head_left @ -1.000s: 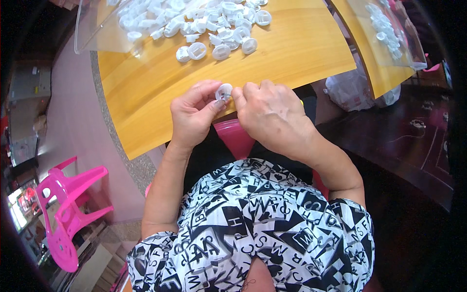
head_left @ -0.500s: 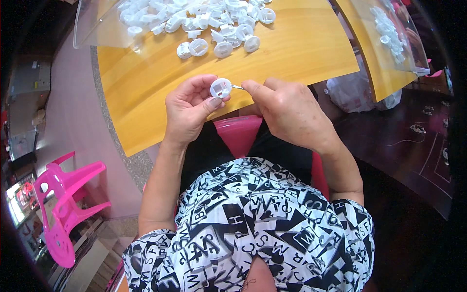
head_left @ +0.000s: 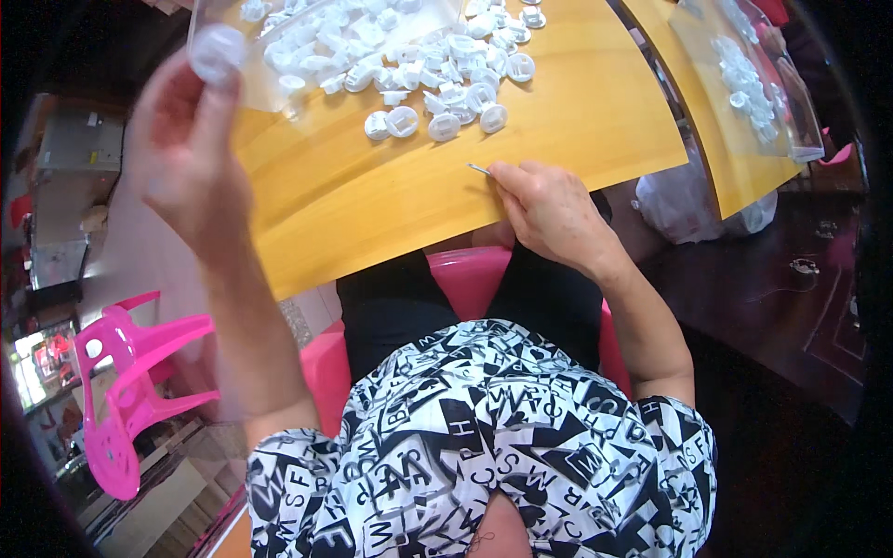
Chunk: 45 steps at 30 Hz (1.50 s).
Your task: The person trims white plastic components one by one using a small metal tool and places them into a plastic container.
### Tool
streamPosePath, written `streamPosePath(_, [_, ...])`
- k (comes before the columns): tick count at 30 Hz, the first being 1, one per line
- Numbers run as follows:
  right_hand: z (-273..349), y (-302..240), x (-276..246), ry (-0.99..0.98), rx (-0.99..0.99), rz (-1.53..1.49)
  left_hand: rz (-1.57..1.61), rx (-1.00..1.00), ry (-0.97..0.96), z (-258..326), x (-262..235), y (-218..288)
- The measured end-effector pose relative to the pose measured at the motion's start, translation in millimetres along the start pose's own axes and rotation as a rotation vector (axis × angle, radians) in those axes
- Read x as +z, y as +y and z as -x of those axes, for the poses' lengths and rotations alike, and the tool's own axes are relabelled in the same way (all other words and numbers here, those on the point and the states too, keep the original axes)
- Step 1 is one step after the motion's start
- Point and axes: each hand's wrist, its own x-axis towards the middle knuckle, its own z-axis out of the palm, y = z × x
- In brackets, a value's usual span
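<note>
I see the left hand [head_left: 181, 153] raised above the table's left edge, thumb and fingertips pinching a round white plastic cap [head_left: 216, 51] at its rim. The right hand [head_left: 549, 209] rests near the front edge of the yellow table [head_left: 372, 205], fingers pressed together around a thin metal pin [head_left: 478, 169] whose tip juts left. A heap of like white caps [head_left: 419, 65] lies toward the far edge, partly on a clear plastic sheet [head_left: 270, 88]. I judge the cap light, stiff and smooth, so somewhat slippery; the rim is the sound place to grip. Half a second ago both hands met over the front edge, pin at the cap; now the left has lifted it away.
</note>
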Motion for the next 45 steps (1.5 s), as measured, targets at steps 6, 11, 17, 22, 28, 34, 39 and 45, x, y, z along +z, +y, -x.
streamPosePath(6, [0, -12, -9, -0.019, -0.004, -0.263, -1.077, 0.368, -0.101, -61, -28, -49])
streamPosePath(11, [18, -51, -54, -0.075, 0.097, -0.905, -0.551, 0.362, -0.165, 32, 11, -26])
streamPosePath(17, [40, -95, -97, -0.261, -0.359, -1.383, -0.710, 0.314, -0.546, 76, 37, -46])
streamPosePath(22, [22, -103, -137, -0.492, -0.624, -1.267, -0.814, 0.395, -0.601, 75, 47, -70])
streamPosePath(28, [43, -112, -92, -0.192, -0.579, -1.424, -0.819, 0.412, -0.543, 79, 50, -72])
streamPosePath(34, [39, -109, -94, -0.161, -0.362, -1.274, -0.791, 0.404, -0.531, 72, 59, -78])
streamPosePath(39, [21, -80, -39, -0.113, -0.031, -0.934, -0.815, 0.486, -0.530, 71, 53, -85])
streamPosePath(45, [1, -35, 0, -0.089, 0.449, -1.247, -0.513, 0.369, -0.424, 75, 45, -61])
